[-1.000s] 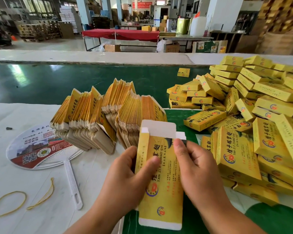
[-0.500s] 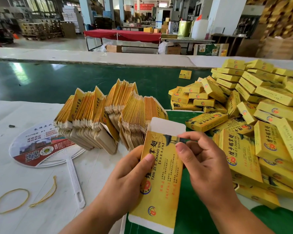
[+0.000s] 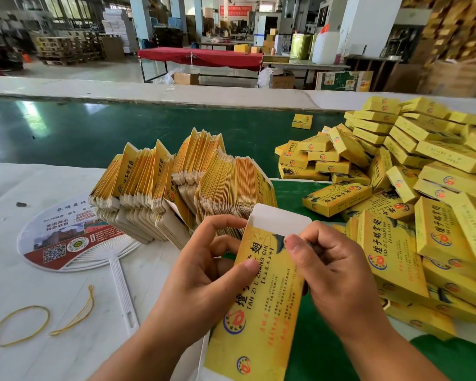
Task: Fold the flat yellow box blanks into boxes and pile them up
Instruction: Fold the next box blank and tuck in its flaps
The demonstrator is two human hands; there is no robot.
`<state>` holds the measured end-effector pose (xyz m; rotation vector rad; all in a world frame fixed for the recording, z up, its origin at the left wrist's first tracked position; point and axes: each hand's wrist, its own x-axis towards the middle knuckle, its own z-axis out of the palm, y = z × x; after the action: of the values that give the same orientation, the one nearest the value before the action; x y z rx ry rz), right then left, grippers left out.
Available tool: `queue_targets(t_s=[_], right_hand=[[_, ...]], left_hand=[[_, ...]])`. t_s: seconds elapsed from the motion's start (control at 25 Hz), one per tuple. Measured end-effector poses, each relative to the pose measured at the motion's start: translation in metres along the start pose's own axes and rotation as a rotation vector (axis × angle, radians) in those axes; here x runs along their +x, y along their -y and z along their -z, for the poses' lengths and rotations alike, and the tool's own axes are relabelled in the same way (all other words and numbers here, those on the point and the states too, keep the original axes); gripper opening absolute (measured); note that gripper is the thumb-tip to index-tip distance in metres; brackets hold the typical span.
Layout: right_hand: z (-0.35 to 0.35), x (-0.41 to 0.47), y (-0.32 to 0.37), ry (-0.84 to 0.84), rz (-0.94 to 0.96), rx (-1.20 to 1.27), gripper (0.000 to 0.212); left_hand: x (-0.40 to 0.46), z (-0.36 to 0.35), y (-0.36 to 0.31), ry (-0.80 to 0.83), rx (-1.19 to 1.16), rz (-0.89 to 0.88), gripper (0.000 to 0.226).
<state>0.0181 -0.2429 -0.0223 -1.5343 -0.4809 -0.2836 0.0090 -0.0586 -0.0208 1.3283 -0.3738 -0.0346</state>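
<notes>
blank: flat yellow printed cardboard box blank (image 3: 261, 292) held above the bench (image 3: 39, 284), long axis running away from the person. left hand (image 3: 204, 273) pinches its left edge; right hand (image 3: 333, 268) fingers (image 3: 294, 243) grip the top right corner, nearest the white end flap (image 3: 279, 218).

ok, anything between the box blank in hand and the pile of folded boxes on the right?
Nothing visible. Both hands, left and right, grip the blank, and the pile of folded boxes lies directly beside the right hand. The stack of flat blanks sits behind, off that path.
</notes>
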Motion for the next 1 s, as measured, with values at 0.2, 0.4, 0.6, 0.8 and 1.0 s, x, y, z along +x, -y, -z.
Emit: queue_targets(t_s=[0.2, 0.4, 0.6, 0.8, 1.0], right_hand=[[0.0013, 0.0012, 0.0022, 0.065, -0.063, -0.017, 0.03], [0.0012, 0.0008, 0.0026, 0.05, -0.082, -0.054, 0.033], [0.0002, -0.0003, 0.0043, 0.077, -0.08, -0.097, 0.037], [-0.001, -0.0021, 0.0038, 0.108, -0.079, -0.127, 0.037], [0.0036, 0.0015, 0.0009, 0.054, -0.228, -0.023, 0.034]], left_hand=[[0.0003, 0.0053, 0.0001, 0.078, 0.012, 0.003, 0.051], [0.0018, 0.0066, 0.0032, 0.128, 0.034, 0.027, 0.036], [0.0033, 0.0083, 0.0018, 0.133, 0.114, 0.094, 0.022], [0.0023, 0.0083, 0.0015, 0.093, 0.252, 0.053, 0.026], [0.006, 0.0084, 0.0003, -0.116, 0.06, 0.014, 0.032]])
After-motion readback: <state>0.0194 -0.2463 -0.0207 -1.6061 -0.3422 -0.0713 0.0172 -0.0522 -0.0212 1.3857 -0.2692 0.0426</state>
